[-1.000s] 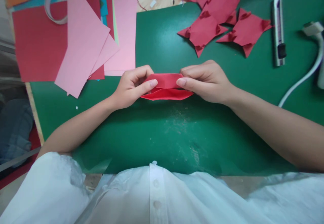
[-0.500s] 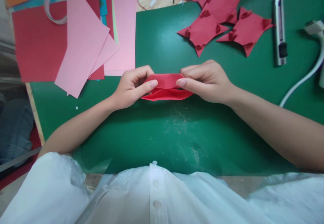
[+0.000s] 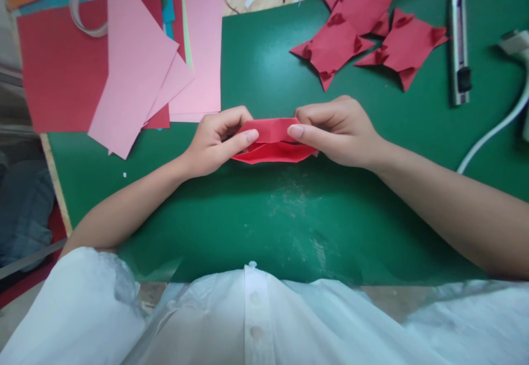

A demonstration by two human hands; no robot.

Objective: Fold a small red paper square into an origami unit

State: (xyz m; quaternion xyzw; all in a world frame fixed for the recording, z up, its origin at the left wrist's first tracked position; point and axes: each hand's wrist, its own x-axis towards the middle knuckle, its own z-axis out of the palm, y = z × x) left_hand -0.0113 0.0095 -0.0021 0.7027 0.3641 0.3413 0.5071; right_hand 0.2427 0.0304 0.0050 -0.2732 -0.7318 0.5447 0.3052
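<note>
A small folded piece of red paper (image 3: 271,140) lies low over the green mat (image 3: 289,222), pinched at both ends. My left hand (image 3: 215,139) grips its left end between thumb and fingers. Its right end is held the same way by my right hand (image 3: 334,131). The ends of the paper are hidden under my fingers.
Several folded red paper shapes (image 3: 363,40) lie at the back right. A utility knife (image 3: 458,45) lies beside them, and a white tool with a cord (image 3: 512,79) sits at the right edge. Pink sheets (image 3: 140,62), red sheets and a tape roll (image 3: 85,10) fill the back left.
My hands and the red paper have barely moved; my right thumb has slid slightly inward along the fold.
</note>
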